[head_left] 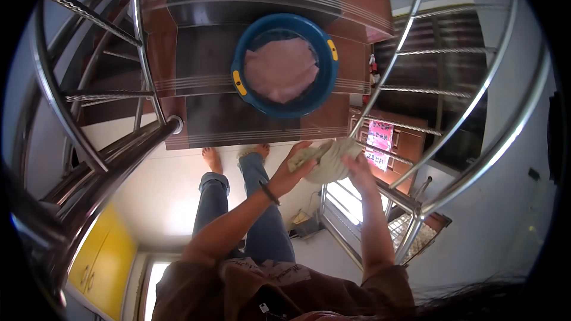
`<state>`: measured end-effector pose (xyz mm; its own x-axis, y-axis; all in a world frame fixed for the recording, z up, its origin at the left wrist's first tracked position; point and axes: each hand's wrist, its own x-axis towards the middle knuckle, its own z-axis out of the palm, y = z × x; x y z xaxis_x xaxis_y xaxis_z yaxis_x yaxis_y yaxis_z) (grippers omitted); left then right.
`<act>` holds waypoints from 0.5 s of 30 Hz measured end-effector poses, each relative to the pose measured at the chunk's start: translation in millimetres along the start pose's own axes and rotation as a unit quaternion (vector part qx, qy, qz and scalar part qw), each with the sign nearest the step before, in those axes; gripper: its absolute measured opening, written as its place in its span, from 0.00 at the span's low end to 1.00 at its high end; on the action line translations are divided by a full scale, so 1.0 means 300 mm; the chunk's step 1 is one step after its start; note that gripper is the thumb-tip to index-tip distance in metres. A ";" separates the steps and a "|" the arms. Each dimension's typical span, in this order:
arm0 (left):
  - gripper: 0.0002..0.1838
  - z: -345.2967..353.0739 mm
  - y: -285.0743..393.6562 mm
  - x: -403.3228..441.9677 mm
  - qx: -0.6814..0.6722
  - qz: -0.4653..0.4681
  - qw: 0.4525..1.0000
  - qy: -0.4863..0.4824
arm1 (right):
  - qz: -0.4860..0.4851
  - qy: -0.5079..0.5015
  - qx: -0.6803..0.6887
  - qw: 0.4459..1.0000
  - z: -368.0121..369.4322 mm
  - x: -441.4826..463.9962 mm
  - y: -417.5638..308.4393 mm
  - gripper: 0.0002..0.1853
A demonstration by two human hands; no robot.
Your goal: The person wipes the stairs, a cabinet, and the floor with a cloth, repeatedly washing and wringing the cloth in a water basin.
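A bunched, pale greyish-green cloth (329, 165) is held up in front of me, beside the metal railing. My left hand (299, 168) grips its left side, with the thumb lying across the fabric. On the other side, my right hand (358, 173) has its fingers closed on the cloth's edge; some fingers are hidden behind it. Beyond my hands, a round blue basin (286, 112) with yellow handle grips stands on the stairs. A pink cloth (281, 71) lies spread in the basin, in what looks like water.
Dark, brown-edged stairs (208, 62) rise ahead of me. A shiny metal railing (410, 205) curves close to my right hand, and another railing (151, 80) runs along the left. My bare feet stand on the pale floor (160, 181). A yellow cupboard (102, 261) is at lower left.
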<state>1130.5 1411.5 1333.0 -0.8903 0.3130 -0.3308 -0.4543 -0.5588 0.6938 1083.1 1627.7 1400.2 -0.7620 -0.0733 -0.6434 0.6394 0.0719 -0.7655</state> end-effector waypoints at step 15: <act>0.39 0.048 0.084 -0.795 0.212 -0.220 0.951 -0.038 | -0.281 0.221 -0.202 0.912 0.338 -1.076 -0.074 0.19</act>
<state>1331.9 1333.8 1438.7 -0.6049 0.5081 -0.6131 -0.7142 -0.0058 0.6999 1325.4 1549.0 1624.1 -0.9818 0.1895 -0.0154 0.1125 0.5135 -0.8507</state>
